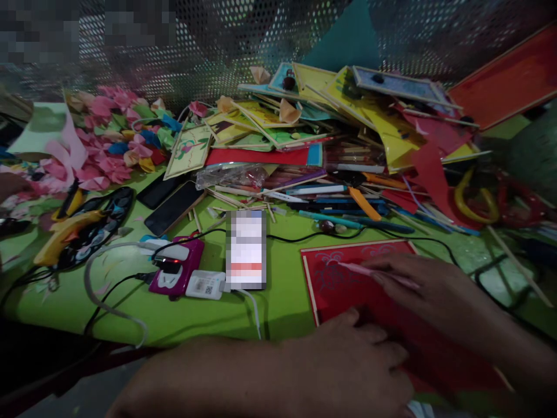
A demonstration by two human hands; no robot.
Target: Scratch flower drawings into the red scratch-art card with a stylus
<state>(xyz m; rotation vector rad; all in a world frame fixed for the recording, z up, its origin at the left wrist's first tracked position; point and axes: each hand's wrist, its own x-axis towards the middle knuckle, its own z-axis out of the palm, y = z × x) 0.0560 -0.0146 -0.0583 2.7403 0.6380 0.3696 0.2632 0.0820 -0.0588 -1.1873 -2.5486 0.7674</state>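
Note:
A red sheet (365, 302) edged with thin pale sticks lies at a slant on the green table (174, 319). My right hand (418, 290) grips a slim pink pen (359, 269), its point touching the upper left part of the sheet. Swirling bluish-grey lines show around the point, and fainter ones run along the top edge. My left hand (365, 360) rests on the lower left of the sheet with its fingers apart and nothing in them. My forearms and hands cover much of the sheet's lower and right parts.
A lit phone (246, 249) lies left of the sheet, beside a purple power strip (195, 255) with cords. Behind are pens, sticks and a heap of framed yellow cards (357, 98). Folded pink paper flowers (108, 139) and a yellow glue gun (69, 235) are at left; yellow-handled scissors (476, 200) at right.

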